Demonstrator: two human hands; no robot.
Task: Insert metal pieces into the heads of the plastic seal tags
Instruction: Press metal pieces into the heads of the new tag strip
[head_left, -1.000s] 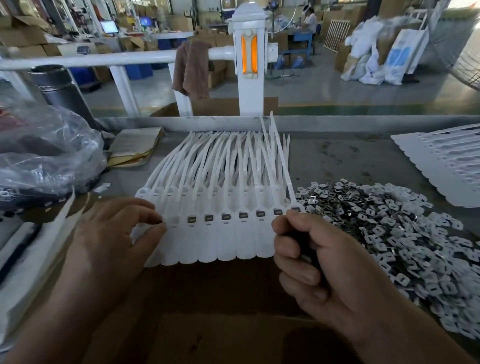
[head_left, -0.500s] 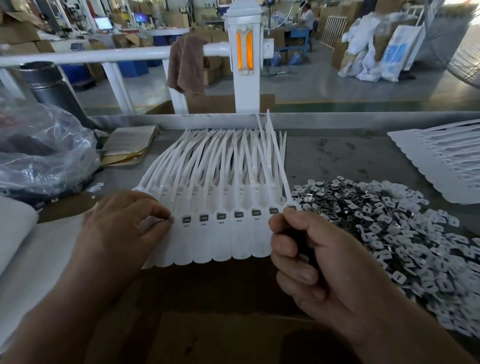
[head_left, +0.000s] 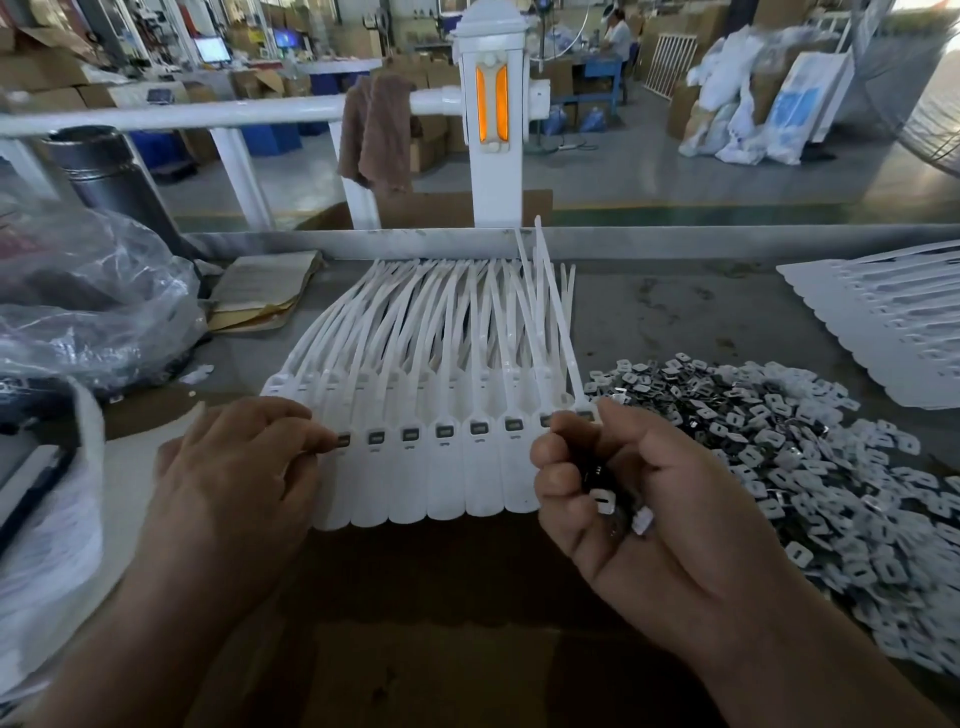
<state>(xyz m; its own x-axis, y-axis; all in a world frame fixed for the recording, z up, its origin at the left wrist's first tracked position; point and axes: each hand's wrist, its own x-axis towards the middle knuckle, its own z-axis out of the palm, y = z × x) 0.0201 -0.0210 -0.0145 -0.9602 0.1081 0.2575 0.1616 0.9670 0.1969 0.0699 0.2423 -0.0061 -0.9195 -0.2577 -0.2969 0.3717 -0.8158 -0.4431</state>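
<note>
A joined row of white plastic seal tags (head_left: 447, 467) lies flat in front of me, tails fanning away toward the table's back rail. Several heads show a dark metal piece seated in them. My left hand (head_left: 239, 478) rests on the row's left end, its fingertips pinching at a metal piece (head_left: 343, 440) in a tag head there. My right hand (head_left: 634, 499) is at the row's right end, fingers curled round a small clutch of metal pieces (head_left: 605, 501) in the palm. A big heap of loose metal pieces (head_left: 779, 457) lies to the right.
A crumpled clear plastic bag (head_left: 93, 312) sits at the left with a steel cylinder (head_left: 104, 176) behind it. More white tag sheets (head_left: 883, 322) lie at the far right. A folded paper pad (head_left: 260, 291) rests by the back rail (head_left: 675, 239). White plastic covers the left edge (head_left: 47, 519).
My left fingertips have shifted a little right along the tag heads. My right hand has turned and loosened, so the metal pieces in its palm now show.
</note>
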